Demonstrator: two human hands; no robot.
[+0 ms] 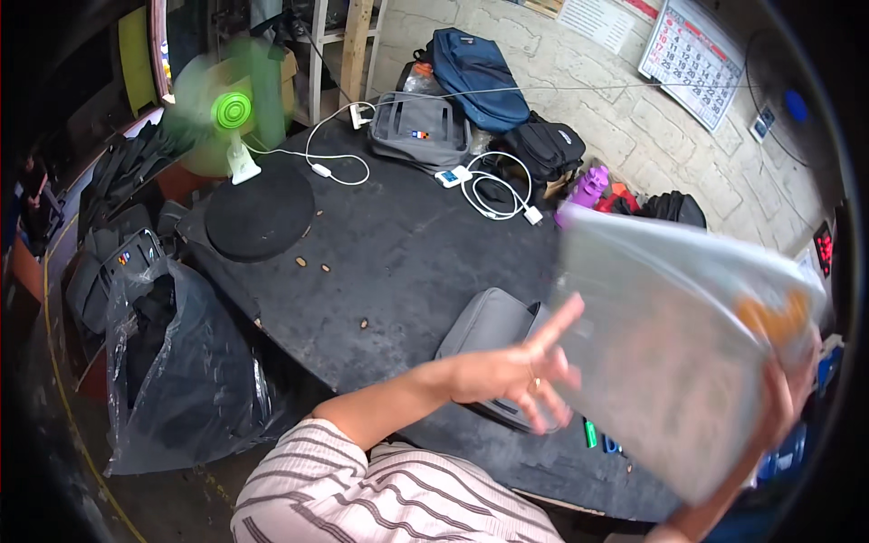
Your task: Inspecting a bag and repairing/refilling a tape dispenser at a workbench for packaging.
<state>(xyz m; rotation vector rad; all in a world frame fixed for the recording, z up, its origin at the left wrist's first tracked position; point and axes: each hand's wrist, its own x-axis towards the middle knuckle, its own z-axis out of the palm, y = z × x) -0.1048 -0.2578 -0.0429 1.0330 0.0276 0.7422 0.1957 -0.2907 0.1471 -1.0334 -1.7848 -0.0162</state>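
The plastic bag (679,353), clear and blurred, is held up over the near right part of the dark table (398,253). The right hand (787,389) grips the bag's right edge from behind, seen only dimly through the plastic. The left hand (525,371) is spread wide with its fingers (561,321) against the bag's left edge, a ring on one finger; I cannot tell whether it is pinching the plastic. Just beyond the left hand, a grey pouch (489,330) lies on the table, partly hidden by hand and bag. To the left of the table, on the floor, stands a big plastic sack (172,362) of dark things. Farther along the table sits a round black disc (258,213), and behind it a green fan (231,113). At the table's far edge lie white cables (493,190), a grey bag (418,131) and a blue backpack (475,77). A calendar (692,59) hangs on the wall beyond.
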